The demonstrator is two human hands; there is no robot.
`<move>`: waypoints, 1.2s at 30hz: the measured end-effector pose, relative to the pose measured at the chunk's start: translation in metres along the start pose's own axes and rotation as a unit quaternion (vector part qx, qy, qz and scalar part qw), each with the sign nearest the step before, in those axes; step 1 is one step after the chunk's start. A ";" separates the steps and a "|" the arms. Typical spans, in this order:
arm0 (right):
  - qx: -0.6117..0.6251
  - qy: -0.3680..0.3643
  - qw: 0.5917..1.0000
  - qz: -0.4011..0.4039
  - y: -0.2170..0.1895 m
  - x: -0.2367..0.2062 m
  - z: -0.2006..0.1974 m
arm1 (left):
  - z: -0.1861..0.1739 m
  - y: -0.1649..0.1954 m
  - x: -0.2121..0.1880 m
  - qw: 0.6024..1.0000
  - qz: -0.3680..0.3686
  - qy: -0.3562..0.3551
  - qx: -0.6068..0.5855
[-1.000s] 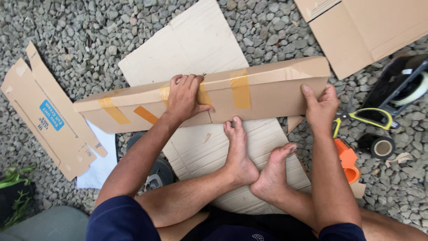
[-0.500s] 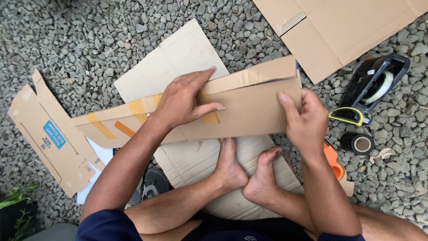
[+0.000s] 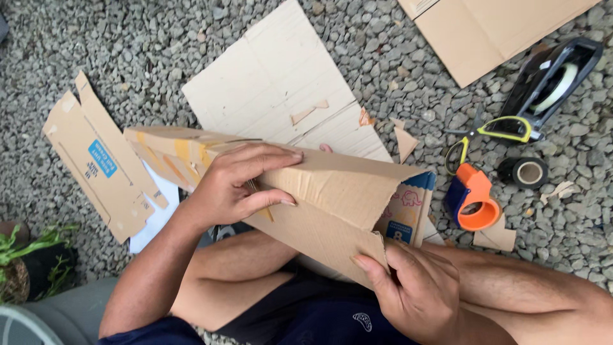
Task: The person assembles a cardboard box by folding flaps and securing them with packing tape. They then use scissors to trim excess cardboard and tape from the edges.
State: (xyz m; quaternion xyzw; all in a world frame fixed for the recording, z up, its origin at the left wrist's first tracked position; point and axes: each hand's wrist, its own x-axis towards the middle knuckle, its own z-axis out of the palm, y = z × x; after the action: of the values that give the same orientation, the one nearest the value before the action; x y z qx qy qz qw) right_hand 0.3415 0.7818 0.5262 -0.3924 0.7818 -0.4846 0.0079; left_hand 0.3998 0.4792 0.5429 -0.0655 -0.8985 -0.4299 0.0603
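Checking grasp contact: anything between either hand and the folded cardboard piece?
Nothing visible. The left hand lies flat on the folded cardboard piece, and the right hand grips its near edge directly. Scissors and orange tape dispenser lie aside on the gravel.
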 end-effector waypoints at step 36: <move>0.226 0.096 0.919 0.309 0.163 -0.094 0.035 | 0.119 -0.037 0.009 0.995 -0.035 -0.029 0.086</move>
State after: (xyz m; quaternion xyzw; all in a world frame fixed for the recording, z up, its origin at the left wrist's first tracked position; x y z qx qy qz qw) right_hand 0.3216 0.8502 0.3488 -0.0708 0.7308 -0.6571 0.1706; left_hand 0.3790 0.5501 0.4420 -0.0416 -0.9352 -0.3507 0.0245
